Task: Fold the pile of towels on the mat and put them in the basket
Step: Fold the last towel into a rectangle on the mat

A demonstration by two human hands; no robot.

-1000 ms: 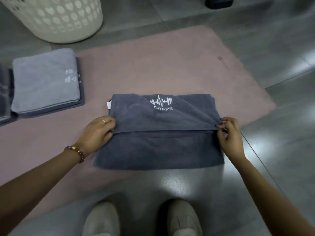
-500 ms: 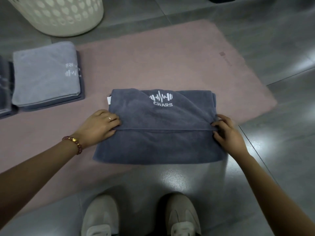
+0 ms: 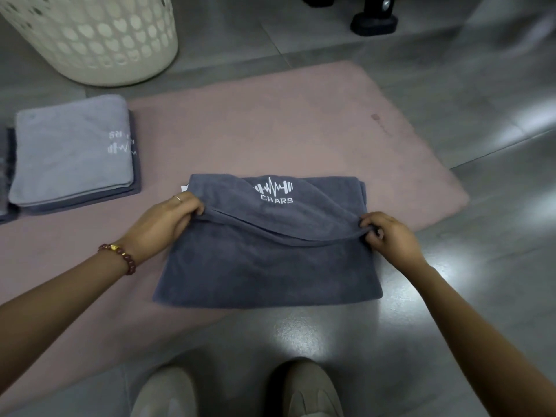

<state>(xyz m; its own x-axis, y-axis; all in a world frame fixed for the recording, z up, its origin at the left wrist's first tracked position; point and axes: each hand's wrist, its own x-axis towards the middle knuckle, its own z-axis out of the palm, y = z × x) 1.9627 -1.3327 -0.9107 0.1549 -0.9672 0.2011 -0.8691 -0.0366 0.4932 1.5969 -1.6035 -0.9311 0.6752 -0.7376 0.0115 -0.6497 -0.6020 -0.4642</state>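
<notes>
Head view: partly on a pink rectangular floor mat, a cream perforated plastic basket beyond, a dark grey logo-printed towel lies half-folded; left hand and right hand each pinch its flap's ends, seemingly raised slightly.

A dark grey towel is marked with a white heartbeat-and-dumbbell logo and the word CHARS, the mat is coloured dusty pink, the folded towel is a paler lilac-grey with white print, the basket is cream and pierced with heart-shaped holes, and the floor is tiled grey.
</notes>
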